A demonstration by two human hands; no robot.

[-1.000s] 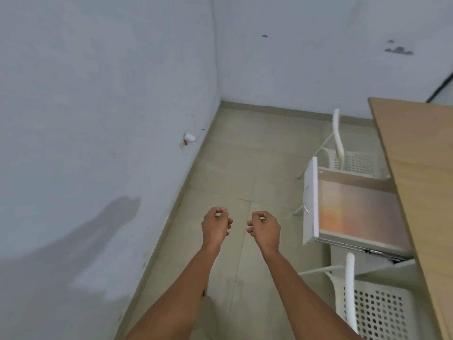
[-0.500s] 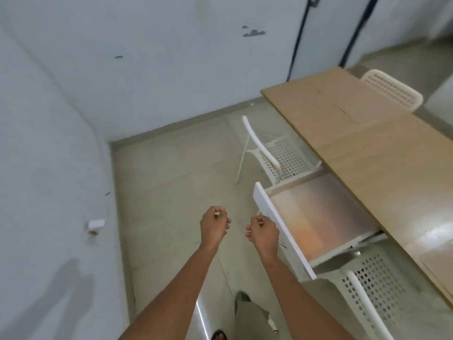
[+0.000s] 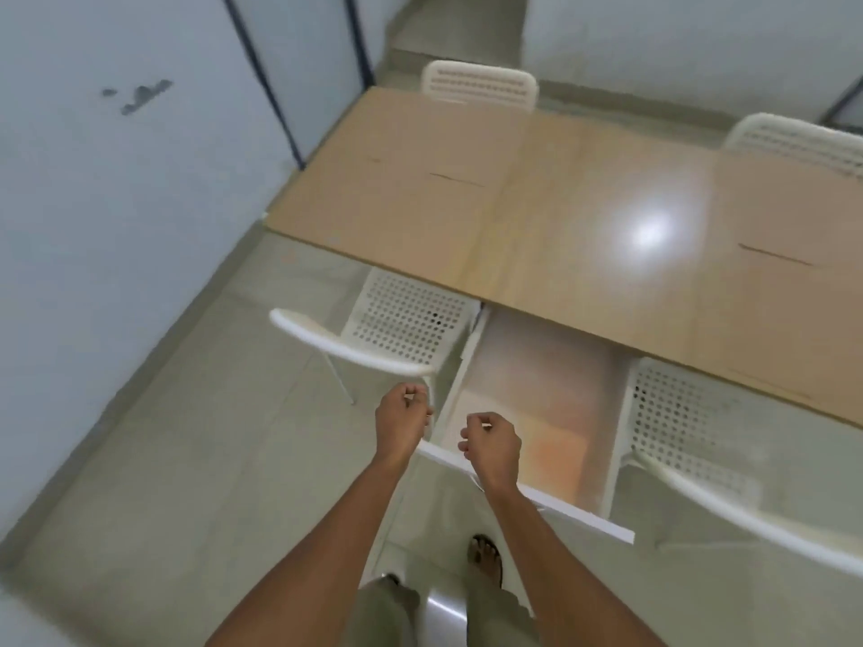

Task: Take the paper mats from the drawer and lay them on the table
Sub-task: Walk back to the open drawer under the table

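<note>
Wall (image 3: 116,203) of pale blue-grey plaster at nine o'clock, marked with dark scuffs near the top. Just right of it, at the counter's near edge, a white perforated plastic chair (image 3: 401,319), backrest toward the camera.

Left hand (image 3: 400,424) at about six o'clock of that chair's backrest, raised over the beige tiled floor (image 3: 210,459); fingers (image 3: 413,395) curled into a loose fist, thumb against the fingertips, nothing clearly held. Right hand (image 3: 492,443) just beside it at three o'clock, apart from it, over the front panel of the open white drawer (image 3: 611,436); fingers (image 3: 481,420) clenched the same loose way, whether pinching anything impossible to tell.

Drawer pulled out from under the light wooden counter (image 3: 583,203), inside blurred, pale with an orange tint near the front; contents not to be made out.

Matte brown paper mat (image 3: 397,189) lying flat on the counter's left end at eleven o'clock of the hands. Second brown mat (image 3: 784,254) flat on the right end at two o'clock, with glossy bare wood and a glare spot between them.

Another white perforated chair (image 3: 691,427) at three o'clock of the drawer.
</note>
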